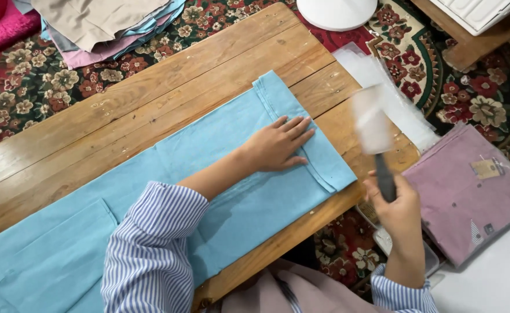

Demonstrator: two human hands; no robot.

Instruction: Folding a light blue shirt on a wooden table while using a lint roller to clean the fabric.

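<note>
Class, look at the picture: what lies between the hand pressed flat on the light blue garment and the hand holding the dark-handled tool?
In the head view, between the left hand and right hand lie the light blue garment's hemmed edge and a bare strip of wooden table.

Matt cloth garment (168,185) (blue), rough wooden table (150,98)

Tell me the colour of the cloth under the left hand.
Light blue cloth, flat under the left hand; the head view shows it.

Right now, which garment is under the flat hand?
The light blue garment spread on the wooden table, under the left hand; the mauve one lies untouched alongside.
</note>
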